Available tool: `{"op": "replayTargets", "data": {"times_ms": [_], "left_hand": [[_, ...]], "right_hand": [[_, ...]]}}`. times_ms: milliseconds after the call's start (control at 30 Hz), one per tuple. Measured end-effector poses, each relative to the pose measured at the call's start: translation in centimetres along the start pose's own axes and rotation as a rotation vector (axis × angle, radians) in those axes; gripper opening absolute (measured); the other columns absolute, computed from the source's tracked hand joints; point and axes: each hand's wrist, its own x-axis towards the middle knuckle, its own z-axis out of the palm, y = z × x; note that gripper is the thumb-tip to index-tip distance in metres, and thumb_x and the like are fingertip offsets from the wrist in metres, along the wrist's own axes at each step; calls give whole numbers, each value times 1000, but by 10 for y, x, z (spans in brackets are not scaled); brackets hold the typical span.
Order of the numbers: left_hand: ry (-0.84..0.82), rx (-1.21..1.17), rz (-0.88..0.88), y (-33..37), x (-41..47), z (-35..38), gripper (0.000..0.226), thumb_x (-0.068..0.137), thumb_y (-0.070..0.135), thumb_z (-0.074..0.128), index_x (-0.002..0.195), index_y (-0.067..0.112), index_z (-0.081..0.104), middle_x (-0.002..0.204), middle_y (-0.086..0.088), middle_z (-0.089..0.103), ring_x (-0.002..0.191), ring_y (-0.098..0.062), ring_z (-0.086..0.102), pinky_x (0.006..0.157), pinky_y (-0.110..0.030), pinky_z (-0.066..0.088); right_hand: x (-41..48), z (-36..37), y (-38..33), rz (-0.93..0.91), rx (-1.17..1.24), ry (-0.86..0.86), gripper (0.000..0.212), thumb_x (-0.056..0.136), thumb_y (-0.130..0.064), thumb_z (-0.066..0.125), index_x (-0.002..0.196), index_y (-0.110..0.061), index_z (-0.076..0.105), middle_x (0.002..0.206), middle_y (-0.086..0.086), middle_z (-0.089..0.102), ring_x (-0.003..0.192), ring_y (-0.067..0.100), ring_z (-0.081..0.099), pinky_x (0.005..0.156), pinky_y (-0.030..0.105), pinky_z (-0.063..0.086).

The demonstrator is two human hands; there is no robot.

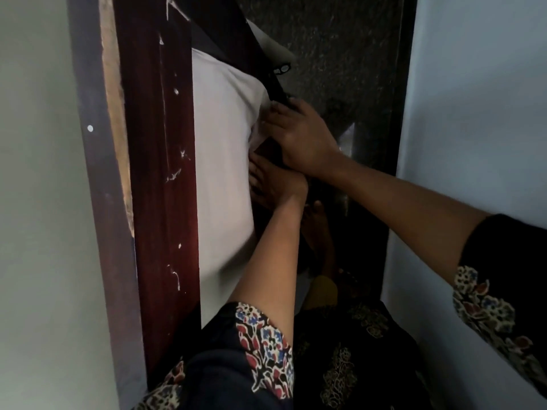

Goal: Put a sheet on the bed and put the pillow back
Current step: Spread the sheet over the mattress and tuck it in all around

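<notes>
Head view catches the tucking step: the white sheet [222, 149] covers the mattress beside the wooden bed frame [159, 173], the right hand [299, 137] pinches its bunched edge, the left hand [275, 184] presses flat-fingered below, and next the slack probably needs pushing under; the pillow is out of view.

Setting noted as a home bedroom: a dark red wooden bed frame [159, 173] is seen beside a pale painted wall [44, 173], with a white sheet [222, 173] inside it and speckled stone floor [340, 54] alongside.
</notes>
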Motion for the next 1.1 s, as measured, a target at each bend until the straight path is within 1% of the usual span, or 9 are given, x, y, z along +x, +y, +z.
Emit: {"op": "replayTargets", "data": {"times_ms": [133,233,333,433,533,633,733,1033,1100], "left_hand": [[45,-49,57,-5,3,-4,71,92,12,44,150,9,3,159,-8,5,147,-22,4,119,-35,4],[56,-77,172,-14,2,-6,69,88,0,42,149,1,8,158,-15,8,146,-23,7,119,-28,4],[109,-173,274,-15,-11,-4,62,89,-4,38,147,-2,17,155,-17,17,145,-23,16,117,-25,9],[150,-236,402,-18,-4,-8,61,89,0,37,147,0,20,153,-17,24,142,-25,24,119,-32,14],[67,-135,407,-17,13,-14,64,89,0,38,149,4,14,156,-13,18,145,-22,18,119,-33,11],[-9,76,346,-8,16,-10,69,97,21,40,149,6,-3,159,-9,-4,147,-20,-2,119,-32,0],[-19,142,256,-1,10,-3,77,95,31,41,149,12,-9,159,-2,-11,146,-17,-9,119,-34,-1],[119,96,477,-27,17,-5,62,96,17,47,148,5,16,156,-11,19,145,-21,17,118,-34,13],[109,51,469,-27,15,-7,57,95,13,45,147,4,24,154,-13,26,142,-22,24,117,-34,19]], "right_hand": [[20,7,6,-44,-137,-114,48,75,-35,65,119,-18,63,119,-2,65,108,30,46,76,34,47],[28,16,1,83,-167,-259,65,93,-46,45,150,-27,18,156,-8,20,124,33,36,91,39,40],[31,12,-14,198,-20,-364,70,96,-52,34,150,-29,-4,158,-11,-4,124,37,35,95,44,38],[30,8,-16,202,96,-248,59,98,-41,36,151,-25,14,158,-7,10,118,38,44,88,40,40],[18,3,-10,202,385,56,45,87,-24,52,132,-16,55,138,6,52,106,33,60,82,37,47],[8,0,-16,650,856,350,39,78,-6,48,111,-5,69,112,14,69,104,29,64,89,28,46],[20,-9,-22,993,1279,337,44,78,7,46,118,2,63,117,16,66,112,24,60,98,23,43],[35,-16,-30,1093,1397,272,35,73,1,43,99,14,62,94,28,67,87,39,63,72,46,51],[33,-15,-37,1148,1546,249,32,75,-1,41,95,13,62,81,23,65,67,28,57,59,38,43]]}}
